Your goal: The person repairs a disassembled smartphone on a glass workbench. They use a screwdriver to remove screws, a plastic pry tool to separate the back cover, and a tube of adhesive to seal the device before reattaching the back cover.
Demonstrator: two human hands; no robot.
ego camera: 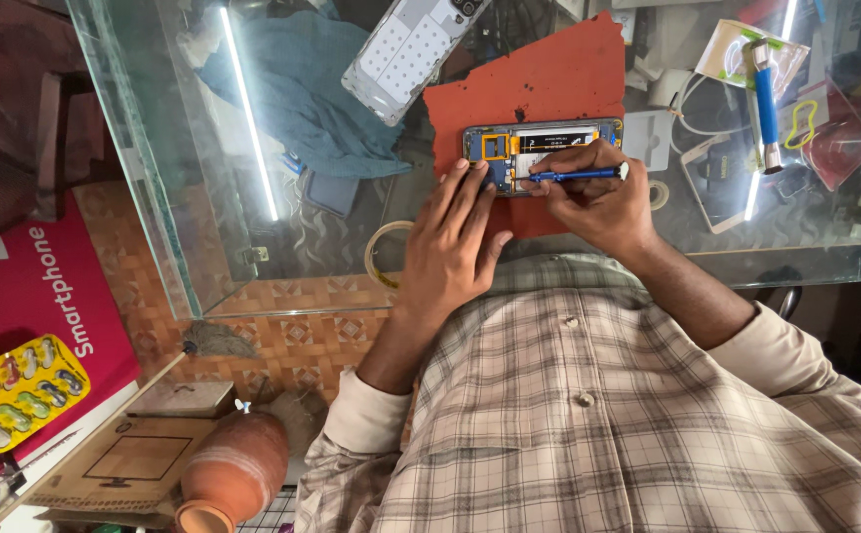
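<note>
1. Your left hand is lying flat, fingers spread, pinning the opened phone on the red mat near the glass table's near edge.
2. Your right hand is pinching a blue screwdriver; a slipping tip could be gouging the board.
3. The phone is showing its battery and orange-marked parts.

Bare red mat lies behind the opened phone; phone back cover crowds its left.
</note>
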